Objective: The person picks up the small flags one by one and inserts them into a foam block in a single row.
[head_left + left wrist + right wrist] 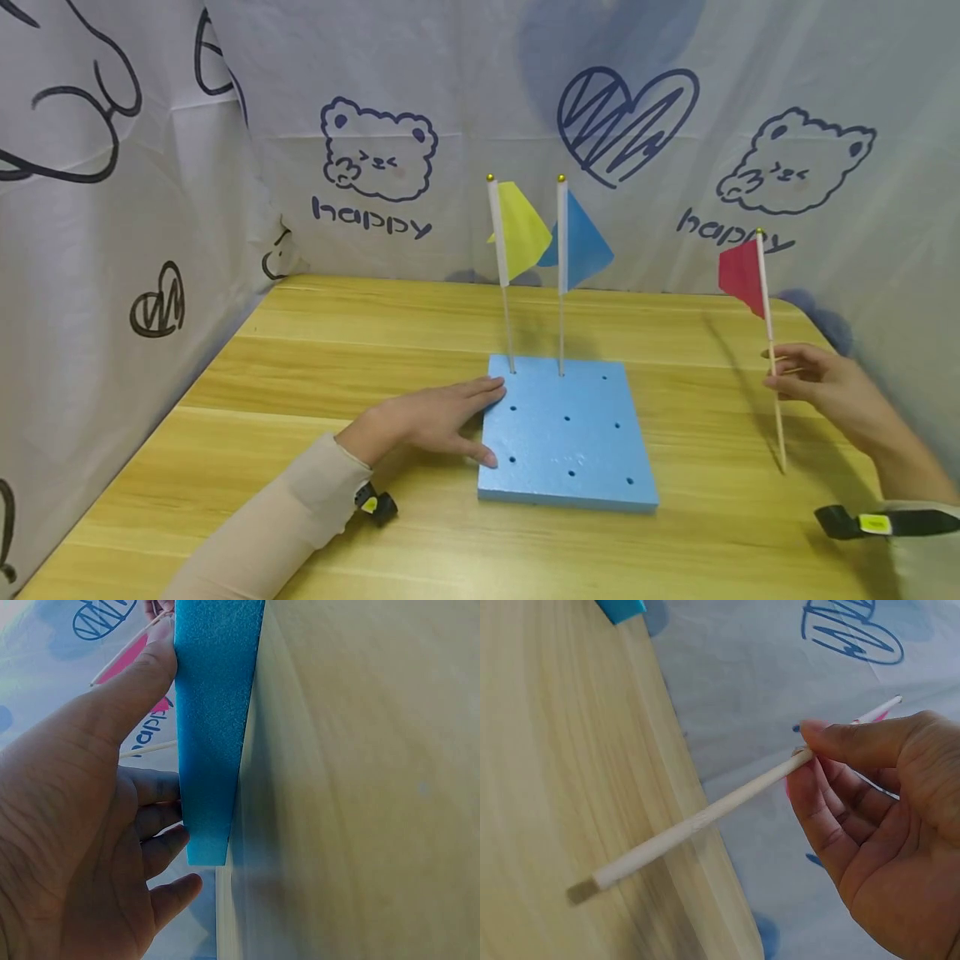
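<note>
A light-blue foam board (540, 442) with several small holes lies on the table. My left hand (438, 417) rests on the board's left edge, its fingers and thumb spread over the top; the left wrist view shows the board's side (214, 742) beside the palm. A yellow flag (521, 233) and a blue flag (587, 242) stand upright in the two back holes at left and middle. To the right of the board, my right hand (825, 383) pinches a red flag (742, 275) by its wooden stick (705, 814), the bare lower end pointing down over the table.
The wooden table (300, 400) ends at a printed white cloth (465, 108) behind and on the left. Each wrist carries a small black camera; one is the left wrist camera (381, 507). Open holes cover the board's middle and front rows and its back right corner.
</note>
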Action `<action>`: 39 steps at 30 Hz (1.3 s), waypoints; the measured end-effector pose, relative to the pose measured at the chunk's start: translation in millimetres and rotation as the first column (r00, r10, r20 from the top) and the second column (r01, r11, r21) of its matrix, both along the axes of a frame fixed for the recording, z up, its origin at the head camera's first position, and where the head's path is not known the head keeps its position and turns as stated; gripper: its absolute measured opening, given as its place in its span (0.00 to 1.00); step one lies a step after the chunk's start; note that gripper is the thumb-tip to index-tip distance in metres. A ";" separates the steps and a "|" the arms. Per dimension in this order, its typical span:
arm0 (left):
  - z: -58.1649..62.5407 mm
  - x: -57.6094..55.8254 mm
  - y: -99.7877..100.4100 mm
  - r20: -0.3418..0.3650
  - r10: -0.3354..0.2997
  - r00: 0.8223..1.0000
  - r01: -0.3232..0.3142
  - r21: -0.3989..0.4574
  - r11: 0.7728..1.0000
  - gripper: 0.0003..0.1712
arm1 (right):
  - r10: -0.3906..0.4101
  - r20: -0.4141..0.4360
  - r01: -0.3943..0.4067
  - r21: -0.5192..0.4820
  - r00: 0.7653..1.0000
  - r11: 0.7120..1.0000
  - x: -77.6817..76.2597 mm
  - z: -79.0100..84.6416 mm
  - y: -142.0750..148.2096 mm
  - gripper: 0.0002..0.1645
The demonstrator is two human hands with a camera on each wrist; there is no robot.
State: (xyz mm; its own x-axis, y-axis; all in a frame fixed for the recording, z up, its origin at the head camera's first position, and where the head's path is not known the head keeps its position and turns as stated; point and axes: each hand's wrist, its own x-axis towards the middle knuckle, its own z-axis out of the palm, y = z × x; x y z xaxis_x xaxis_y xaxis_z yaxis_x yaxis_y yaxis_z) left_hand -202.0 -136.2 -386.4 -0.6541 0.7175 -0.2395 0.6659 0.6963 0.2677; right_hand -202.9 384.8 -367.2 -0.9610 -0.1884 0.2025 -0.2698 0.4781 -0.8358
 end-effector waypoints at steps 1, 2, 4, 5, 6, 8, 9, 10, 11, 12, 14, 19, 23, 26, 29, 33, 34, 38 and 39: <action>0.1 0.0 0.2 -0.001 0.001 1.000 -0.001 0.000 1.000 0.65 | 0.015 -0.009 -0.015 -0.010 1.000 1.000 0.1 0.2 -2.0 0.18; 0.1 -0.2 0.4 -0.002 0.001 1.000 -0.001 0.000 1.000 0.65 | 0.022 -0.018 -0.022 -0.012 1.000 1.000 0.0 0.4 -4.3 0.18; 0.3 -0.6 0.6 -0.003 0.002 1.000 -0.002 0.001 1.000 0.65 | 0.026 -0.037 -0.026 -0.002 0.999 1.000 -0.2 1.1 -8.7 0.18; 0.3 -0.8 0.7 -0.004 0.002 1.000 -0.002 0.003 1.000 0.65 | 0.025 -0.044 -0.024 0.003 0.999 1.000 -0.3 1.5 -11.1 0.17; 0.5 -1.0 0.7 -0.004 0.002 1.000 -0.002 0.002 1.000 0.65 | 0.018 -0.047 -0.018 0.012 0.999 1.000 -0.5 2.0 -13.5 0.17; 1.1 -1.4 0.8 -0.002 0.001 1.000 -0.001 0.002 1.000 0.65 | 0.005 -0.052 -0.003 0.029 0.999 1.000 -0.6 3.3 -19.2 0.16; 1.4 -1.6 0.7 -0.002 0.000 1.000 0.000 0.003 1.000 0.65 | -0.001 -0.055 0.003 0.038 0.998 0.999 -0.7 4.0 -22.1 0.16; 1.9 -1.8 0.7 -0.003 -0.001 1.000 0.001 0.003 1.000 0.65 | -0.005 -0.058 0.008 0.045 0.998 0.999 -0.8 4.9 -25.1 0.15; 2.2 -2.1 0.6 -0.004 -0.002 1.000 0.002 0.004 1.000 0.65 | -0.009 -0.061 0.013 0.053 0.998 0.999 -0.8 6.0 -28.2 0.14; 2.5 -2.4 0.5 -0.007 -0.003 1.000 0.003 0.004 1.000 0.65 | -0.015 -0.066 0.020 0.069 0.998 0.997 -0.6 7.2 -31.1 0.14; 2.5 -2.9 0.2 -0.010 -0.004 1.000 0.004 0.003 1.000 0.65 | -0.024 -0.081 0.031 0.090 0.996 0.995 -0.5 9.5 -37.1 0.14; 1.2 -3.7 -0.1 -0.005 -0.003 1.000 0.003 0.002 1.000 0.65 | -0.073 -0.116 0.087 0.116 0.991 0.989 -1.9 14.6 -49.6 0.20; 0.3 -4.2 0.3 -0.002 -0.004 1.000 0.005 0.005 1.000 0.65 | -0.111 -0.126 0.122 0.084 0.986 0.989 -5.3 18.0 -58.8 0.22; -0.2 -4.3 0.5 -0.003 -0.006 1.000 0.006 0.004 1.000 0.65 | -0.125 -0.141 0.136 0.071 0.982 0.988 -9.1 21.7 -66.4 0.23; -0.6 -4.1 0.5 -0.005 -0.006 1.000 0.006 0.003 1.000 0.65 | -0.133 -0.163 0.146 0.075 0.978 0.986 -14.2 25.1 -74.6 0.24; -1.5 -3.7 0.3 -0.004 -0.007 1.000 0.007 0.007 1.000 0.65 | -0.121 -0.205 0.144 0.102 0.971 0.984 -19.3 29.3 -87.7 0.24; -1.9 -3.7 0.3 -0.004 -0.007 1.000 0.007 0.008 1.000 0.65 | -0.111 -0.219 0.138 0.112 0.969 0.984 -20.4 30.3 -90.8 0.24; -3.1 -3.3 0.5 -0.006 -0.006 1.000 0.006 0.006 1.000 0.65 | -0.093 -0.255 0.131 0.135 0.962 0.982 -24.0 32.8 -102.8 0.24; -3.1 -3.2 0.6 -0.005 -0.005 1.000 0.005 0.005 1.000 0.65 | -0.089 -0.263 0.129 0.139 0.961 0.982 -25.1 33.3 -105.4 0.25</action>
